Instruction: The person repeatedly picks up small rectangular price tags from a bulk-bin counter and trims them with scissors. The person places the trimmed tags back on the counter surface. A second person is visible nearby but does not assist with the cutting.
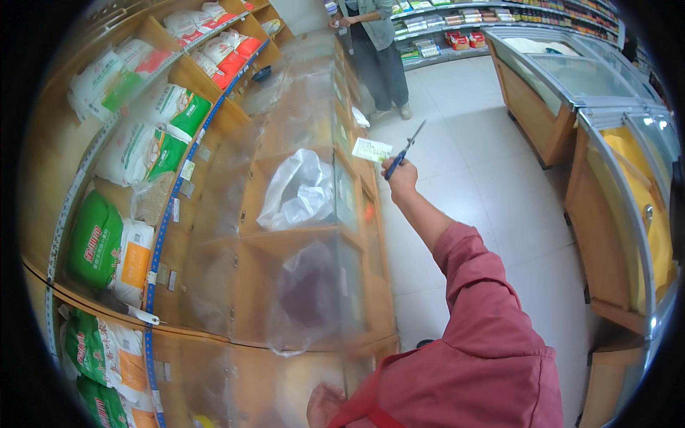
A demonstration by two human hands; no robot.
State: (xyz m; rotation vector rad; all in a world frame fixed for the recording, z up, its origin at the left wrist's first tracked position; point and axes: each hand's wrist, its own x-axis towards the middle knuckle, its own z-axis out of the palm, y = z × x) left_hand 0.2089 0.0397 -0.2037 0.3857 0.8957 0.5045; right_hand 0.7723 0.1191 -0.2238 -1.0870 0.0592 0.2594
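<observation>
My right hand (403, 179) is stretched out over the aisle beside the bins. It grips dark blue-handled scissors (398, 159), whose blades point up and away. A white printed card (370, 149) with a green corner sticks out to the left of the same hand. Low in the picture, my left hand (324, 402) is partly cut off, over a bin of pale contents (305, 374); its fingers are not clear enough to read. Ahead of it, one wooden bin holds a clear plastic bag of dark purple contents (310, 289), and another holds a crumpled whitish plastic bag (299, 190).
Shelves on the left carry several flour sacks (96, 241). Glass-topped wooden bins (615, 224) line the aisle's right side. A person (377, 51) stands at the far end, near stocked shelves (444, 24). Between the rows runs a tiled floor (444, 155).
</observation>
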